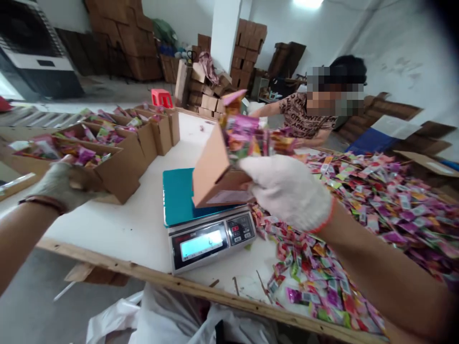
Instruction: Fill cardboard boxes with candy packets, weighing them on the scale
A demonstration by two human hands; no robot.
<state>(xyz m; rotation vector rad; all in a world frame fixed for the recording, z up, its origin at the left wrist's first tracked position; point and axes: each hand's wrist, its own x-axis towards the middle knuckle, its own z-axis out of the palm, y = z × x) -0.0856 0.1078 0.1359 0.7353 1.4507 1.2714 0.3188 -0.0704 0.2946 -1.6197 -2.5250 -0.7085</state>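
Note:
My right hand [287,191], in a white glove, grips a small brown cardboard box [211,169] stuffed with bright candy packets [245,136]. The box is tilted, its lower edge over the teal platform of a digital scale [179,196]. My left hand [66,184], in a grey glove and blurred, rests on the near wall of a filled cardboard box [118,174] at the left; its fingers curl against the cardboard.
A row of filled cardboard boxes [158,129] runs back along the left of the white table [125,224]. A heap of loose candy packets [376,205] covers the right side. Another person [304,117] sits across the table. Stacked cartons [247,48] stand behind.

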